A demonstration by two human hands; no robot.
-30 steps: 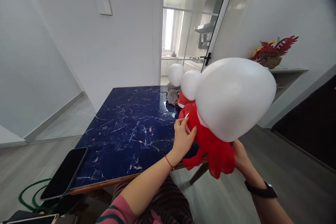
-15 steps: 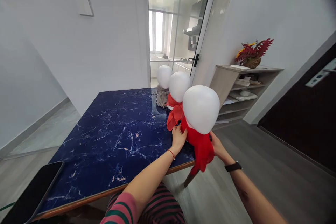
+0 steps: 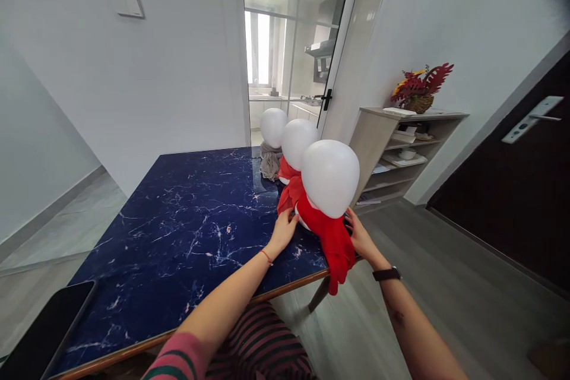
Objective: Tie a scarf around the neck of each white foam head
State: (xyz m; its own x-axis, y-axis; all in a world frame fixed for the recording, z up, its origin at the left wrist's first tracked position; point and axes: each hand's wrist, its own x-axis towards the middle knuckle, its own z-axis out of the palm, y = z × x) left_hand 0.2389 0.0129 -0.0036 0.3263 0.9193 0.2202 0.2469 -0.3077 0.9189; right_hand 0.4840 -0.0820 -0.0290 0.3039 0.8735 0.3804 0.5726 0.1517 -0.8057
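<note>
Nearest me at the table's right edge stands a smooth white rounded form (image 3: 330,178), like a mannequin head, with a bright red scarf (image 3: 332,240) around its lower part. One end of the scarf hangs past the table edge. My left hand (image 3: 282,231) is at the left of the form's white base, fingertips against or very close to it. On the other side, my right hand (image 3: 361,237) is beside the scarf with its fingers apart; some fingertips are hidden. Behind stand a second white form (image 3: 299,143) with a lighter red cloth (image 3: 290,187) and a third (image 3: 273,127) with a grey cloth (image 3: 270,163).
The blue marbled table (image 3: 191,219) has a wooden edge. A dark phone or tablet (image 3: 53,326) lies at its near left corner. Right of the glass door (image 3: 285,41) is a shelf unit (image 3: 383,136) with a flower basket (image 3: 418,101). A dark door (image 3: 503,172) is farther right.
My left hand has shifted left and loosened from the nearest form's base, more of which shows. The nearest form sits slightly closer to the others. My right fingers show more. The view has turned slightly.
</note>
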